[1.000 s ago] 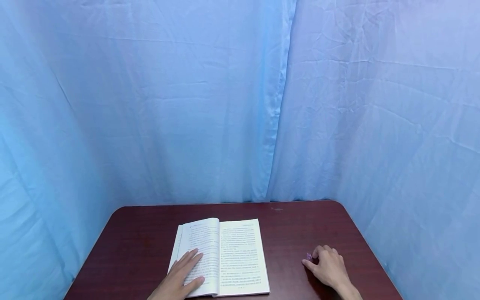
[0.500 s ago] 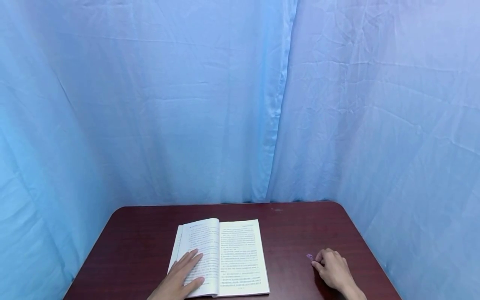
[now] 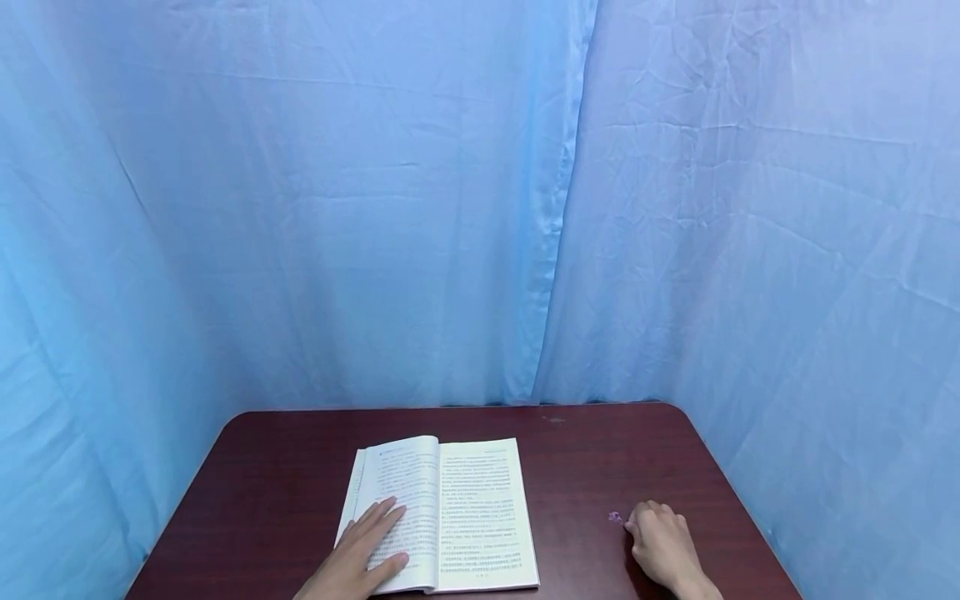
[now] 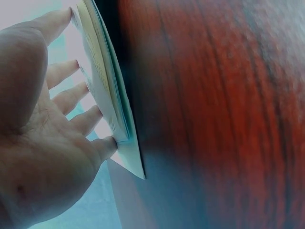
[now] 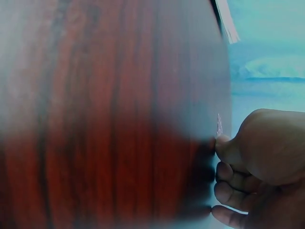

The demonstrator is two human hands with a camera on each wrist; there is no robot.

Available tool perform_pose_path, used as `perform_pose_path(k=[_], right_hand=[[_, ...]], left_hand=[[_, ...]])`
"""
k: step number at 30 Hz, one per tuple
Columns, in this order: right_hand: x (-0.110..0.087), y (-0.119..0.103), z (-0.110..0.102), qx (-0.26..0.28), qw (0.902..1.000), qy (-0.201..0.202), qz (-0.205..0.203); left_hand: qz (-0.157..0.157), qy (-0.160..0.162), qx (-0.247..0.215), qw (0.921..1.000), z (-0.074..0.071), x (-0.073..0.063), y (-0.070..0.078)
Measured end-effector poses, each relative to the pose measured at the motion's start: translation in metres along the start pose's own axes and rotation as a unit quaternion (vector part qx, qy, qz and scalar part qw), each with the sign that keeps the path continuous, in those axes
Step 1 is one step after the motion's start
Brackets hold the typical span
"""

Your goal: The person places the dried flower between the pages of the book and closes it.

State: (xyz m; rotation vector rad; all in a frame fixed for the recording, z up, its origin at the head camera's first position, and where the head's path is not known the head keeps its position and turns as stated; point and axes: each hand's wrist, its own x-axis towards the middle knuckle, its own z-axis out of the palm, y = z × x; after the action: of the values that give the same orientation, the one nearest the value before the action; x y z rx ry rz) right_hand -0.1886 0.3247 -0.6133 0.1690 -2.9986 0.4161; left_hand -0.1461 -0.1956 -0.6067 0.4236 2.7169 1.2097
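Observation:
An open book (image 3: 480, 517) with printed pages lies on the dark red-brown table. My left hand (image 3: 362, 550) rests on its left page with fingers spread; in the left wrist view the fingertips touch the paper (image 4: 97, 76). To the right of the book, my right hand (image 3: 663, 546) is low over the table with its fingers curled. It pinches one end of a small purple, lacy-looking piece (image 3: 615, 517), which sticks out leftward from the thumb. In the right wrist view the same thin piece (image 5: 219, 125) shows pinkish beyond the thumb; the part within the fingers is hidden.
The table (image 3: 577, 467) has rounded far corners. Blue curtains (image 3: 375, 250) hang behind it and along both sides. A strip of table separates the book from my right hand.
My right hand has drawn slightly to the right and its fingers have curled in more at the purple piece. The purple piece has shifted only slightly. My left hand and the book stay put.

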Motion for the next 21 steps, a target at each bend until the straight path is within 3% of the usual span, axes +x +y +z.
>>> perform_pose_path(k=[8,16,21], right_hand=[[-0.0033,-0.0012,0.0027,-0.019,0.9998,-0.003,-0.001],[-0.0038,-0.0027,0.0013,-0.012,0.9983,0.048,-0.030],[-0.0012,-0.0065,-0.0030,-0.002,0.9990,0.040,-0.016]], left_hand=[[-0.017,-0.011,-0.001,0.9998,0.0008,0.0008,0.0021],[-0.025,-0.012,0.010,0.9996,0.0016,0.0012,0.0010],[-0.017,-0.001,0.016,0.9997,0.0016,0.0003,0.0019]])
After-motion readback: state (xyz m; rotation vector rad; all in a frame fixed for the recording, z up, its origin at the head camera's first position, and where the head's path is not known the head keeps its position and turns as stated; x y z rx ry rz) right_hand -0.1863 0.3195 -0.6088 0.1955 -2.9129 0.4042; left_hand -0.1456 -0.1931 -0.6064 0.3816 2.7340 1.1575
